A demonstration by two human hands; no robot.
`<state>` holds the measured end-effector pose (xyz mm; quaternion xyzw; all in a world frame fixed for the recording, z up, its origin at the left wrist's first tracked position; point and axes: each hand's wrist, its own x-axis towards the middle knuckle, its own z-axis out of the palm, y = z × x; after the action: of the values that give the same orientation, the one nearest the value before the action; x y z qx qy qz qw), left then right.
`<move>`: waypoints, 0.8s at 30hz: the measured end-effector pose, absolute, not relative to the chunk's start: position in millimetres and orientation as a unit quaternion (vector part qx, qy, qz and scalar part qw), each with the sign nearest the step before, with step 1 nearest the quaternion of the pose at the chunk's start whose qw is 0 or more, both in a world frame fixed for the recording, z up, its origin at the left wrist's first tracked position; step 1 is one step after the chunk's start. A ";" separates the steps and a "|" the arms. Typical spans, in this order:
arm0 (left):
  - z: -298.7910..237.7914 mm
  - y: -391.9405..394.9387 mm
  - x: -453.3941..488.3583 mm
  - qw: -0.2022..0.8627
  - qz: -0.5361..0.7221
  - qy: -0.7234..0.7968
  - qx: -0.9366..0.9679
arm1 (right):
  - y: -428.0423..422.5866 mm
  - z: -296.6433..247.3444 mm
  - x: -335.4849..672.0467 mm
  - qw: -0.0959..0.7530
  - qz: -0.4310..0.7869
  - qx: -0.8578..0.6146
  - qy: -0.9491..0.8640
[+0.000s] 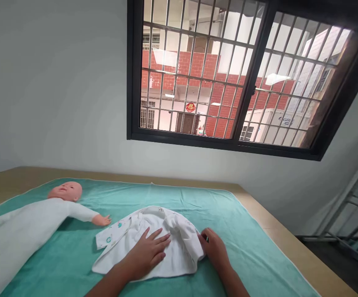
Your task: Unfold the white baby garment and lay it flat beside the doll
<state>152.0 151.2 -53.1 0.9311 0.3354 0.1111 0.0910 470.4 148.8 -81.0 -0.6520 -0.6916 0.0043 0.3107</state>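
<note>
Both hands [179,251] press garment [154,241]; towel [247,247] apparently open rightward

Your left hand [148,251] lies flat on the baby garment [154,243], your right hand [214,247] at its right edge; the doll [36,222] lies left on the towel [243,251].

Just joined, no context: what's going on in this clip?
A person is working on a small white baby garment spread on a teal towel that covers a table. The left hand lies flat on the garment, fingers spread. The right hand is at the garment's right edge, where the cloth is bunched; whether it pinches the cloth cannot be told. A baby doll in a white suit lies on its back to the left, apart from the garment.
</note>
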 end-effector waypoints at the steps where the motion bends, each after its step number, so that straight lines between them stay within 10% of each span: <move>1: -53.8 151.5 152.1 0.090 0.114 0.334 0.931 | 149.1 -78.3 475.5 0.314 -0.027 -0.648 -0.693; 7: -55.0 151.7 152.3 0.087 0.141 0.310 0.936 | 145.6 -66.5 480.4 0.349 -0.225 -0.630 -0.656; 24: -61.1 166.7 175.9 0.122 0.124 0.454 0.874 | 143.8 -74.0 437.5 0.310 -0.094 -0.644 -0.693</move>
<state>175.9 166.7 -61.1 0.8741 0.4535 0.1240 0.1220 437.5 143.8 -74.0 -0.6436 -0.6932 -0.0945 0.3104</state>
